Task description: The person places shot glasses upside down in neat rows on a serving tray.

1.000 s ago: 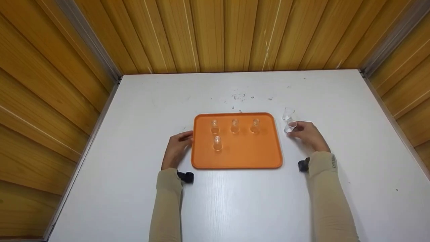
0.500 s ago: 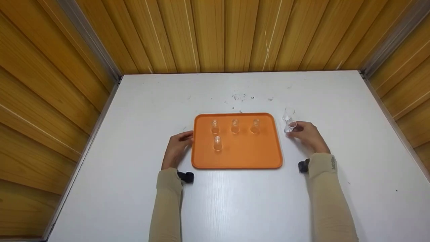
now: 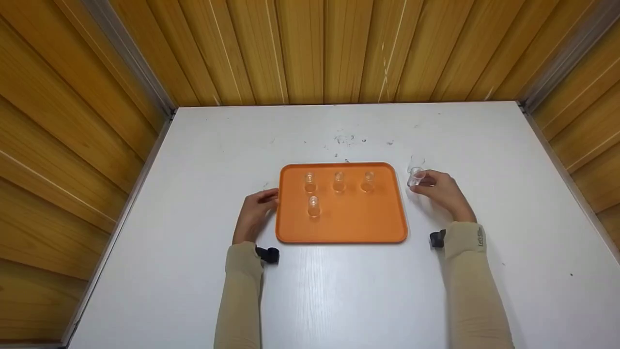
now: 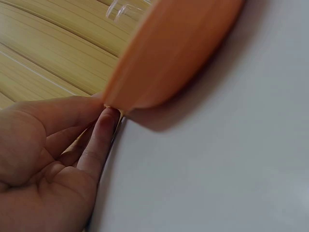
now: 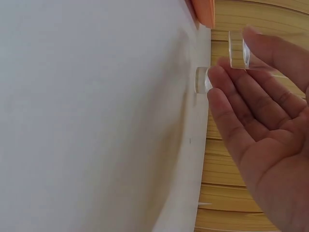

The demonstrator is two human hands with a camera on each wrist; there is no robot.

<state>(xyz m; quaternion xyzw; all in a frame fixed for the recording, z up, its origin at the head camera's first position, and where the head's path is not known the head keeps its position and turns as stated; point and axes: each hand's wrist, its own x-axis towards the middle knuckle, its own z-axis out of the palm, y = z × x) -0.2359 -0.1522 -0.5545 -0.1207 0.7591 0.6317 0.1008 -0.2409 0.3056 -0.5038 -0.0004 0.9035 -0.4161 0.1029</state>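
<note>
In the head view my right hand [image 3: 443,191] holds a small clear shot glass [image 3: 415,177] between thumb and fingers, beside the tray's right edge. The right wrist view shows that glass [image 5: 237,50] raised off the table, its thick base facing the table. A second shot glass [image 3: 417,160] stands on the table just behind it, partly hidden. At the left edge of the orange tray [image 3: 358,223], my left hand [image 3: 254,213] pinches the rim with thumb and fingers. Several clear glasses stand on the tray, three in a back row and one glass [image 3: 314,207] in front at left.
The white table [image 3: 358,300] carries the tray near its middle, with dark scuff marks behind it. Wood-patterned walls [image 3: 310,53] enclose the table at the back, left and right. A black wrist camera [image 3: 437,239] sits on each sleeve.
My right hand has lifted the shot glass off the table and shifted slightly back and left, in front of the other glass. The left hand and the tray have stayed put.
</note>
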